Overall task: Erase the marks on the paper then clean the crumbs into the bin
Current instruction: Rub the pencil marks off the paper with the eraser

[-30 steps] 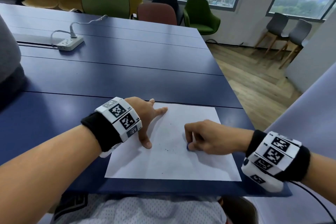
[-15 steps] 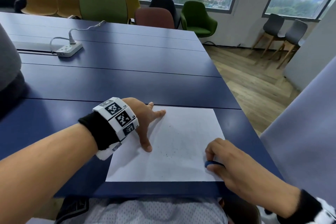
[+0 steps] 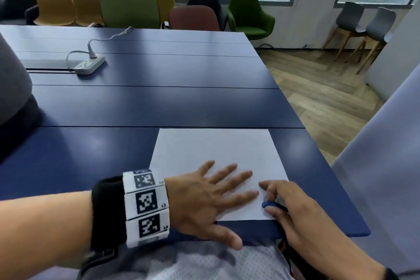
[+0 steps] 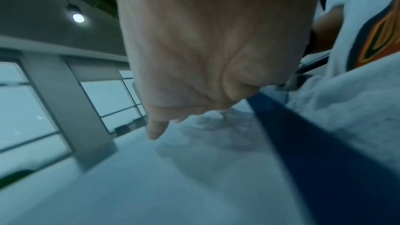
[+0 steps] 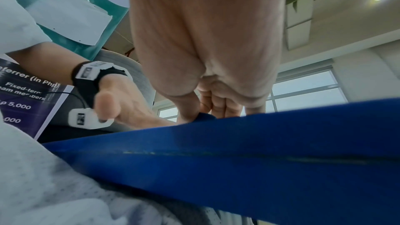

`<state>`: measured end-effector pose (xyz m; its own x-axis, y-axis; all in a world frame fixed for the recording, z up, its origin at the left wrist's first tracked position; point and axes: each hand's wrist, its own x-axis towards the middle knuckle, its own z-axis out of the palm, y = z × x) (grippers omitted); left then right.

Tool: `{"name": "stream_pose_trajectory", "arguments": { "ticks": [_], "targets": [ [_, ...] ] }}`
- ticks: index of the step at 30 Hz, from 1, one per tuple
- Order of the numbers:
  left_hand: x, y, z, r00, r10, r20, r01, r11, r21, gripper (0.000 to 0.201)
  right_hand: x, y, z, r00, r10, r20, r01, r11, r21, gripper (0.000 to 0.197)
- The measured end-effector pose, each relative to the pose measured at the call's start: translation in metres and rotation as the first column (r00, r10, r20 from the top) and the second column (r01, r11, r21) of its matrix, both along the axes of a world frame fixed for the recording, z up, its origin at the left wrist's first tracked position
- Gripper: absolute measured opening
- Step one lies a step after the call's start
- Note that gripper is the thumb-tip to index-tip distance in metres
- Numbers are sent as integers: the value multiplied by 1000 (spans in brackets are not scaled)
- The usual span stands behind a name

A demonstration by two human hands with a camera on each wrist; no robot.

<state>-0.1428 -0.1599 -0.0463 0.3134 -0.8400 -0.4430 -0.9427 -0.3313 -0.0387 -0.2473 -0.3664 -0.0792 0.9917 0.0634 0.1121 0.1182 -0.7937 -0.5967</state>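
A white sheet of paper [image 3: 216,152] lies on the blue table [image 3: 136,107] near its front edge. My left hand [image 3: 211,193] lies flat on the paper's near part, fingers spread and straight, thumb hanging past the table edge. My right hand [image 3: 288,207] sits at the paper's near right corner and pinches a small blue eraser [image 3: 270,205] between thumb and fingers. In the right wrist view the eraser [image 5: 204,116] shows just above the table edge [image 5: 238,143], under my right hand [image 5: 207,107]. In the left wrist view my left hand [image 4: 194,74] hovers low over the paper [image 4: 151,177]. No bin is in view.
A white power strip [image 3: 89,65] with its cable lies at the far left of the table. A row of coloured chairs [image 3: 129,9] stands behind the table. Wooden floor [image 3: 318,98] lies to the right, and a grey partition [image 3: 386,166] rises at the near right.
My left hand moved from the paper's left edge down and right to its near part, fingers now spread flat. My right hand with the eraser pulled back to the paper's near right corner.
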Motion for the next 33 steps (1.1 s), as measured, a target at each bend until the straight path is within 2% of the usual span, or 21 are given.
{"name": "stream_pose_trajectory", "arguments": {
  "ticks": [2,4,7,9,11,13,15,17,19,22,24,26,29,31,33],
  "targets": [
    [-11,-2,-10,999,-37,-27,37,999,-21,91,-1,0,-2,1000,-5,5,5,1000,18,27],
    [-12,2,-16,999,2,-36,-3,999,-36,91,-1,-1,-4,1000,-8,5,8,1000,30,26],
    [3,18,-13,981,193,-35,-192,981,35,101,-2,-2,-7,1000,-21,9,21,999,49,25],
    [20,31,-7,933,361,-3,-359,929,94,119,-3,-1,-8,1000,-28,7,28,998,58,23],
    [31,36,-3,895,444,34,-446,891,87,128,-3,-1,-8,1000,-31,5,31,998,61,23],
    [23,26,-3,935,352,43,-355,932,69,117,-2,-2,-7,999,-33,7,32,997,63,25],
    [0,9,-6,987,159,-22,-159,987,19,94,-1,-2,-7,1000,-30,6,29,998,62,26],
    [-20,-2,-9,996,32,-86,-36,998,-48,86,-1,-3,-7,1000,-22,12,21,998,55,26],
    [-18,2,-12,993,66,-94,-70,997,-42,89,0,-3,-7,1000,-25,10,25,998,60,25],
    [9,22,-8,963,270,-12,-269,961,55,101,-1,-4,-9,999,-40,3,39,996,81,24],
    [20,30,-4,934,353,55,-357,931,81,109,0,-3,-10,999,-38,4,37,995,87,25],
    [13,24,-5,958,282,55,-286,957,59,108,0,-3,-10,999,-39,7,38,995,91,30],
    [-15,6,-9,997,35,-63,-36,999,-26,87,0,-3,-10,999,-37,8,37,996,87,34],
    [-17,7,-11,995,47,-84,-51,998,-43,84,0,-3,-10,999,-39,10,38,995,94,34],
    [-4,22,-11,982,182,-46,-182,983,9,85,-1,-3,-11,999,-38,12,37,993,111,35]
  ]
}}
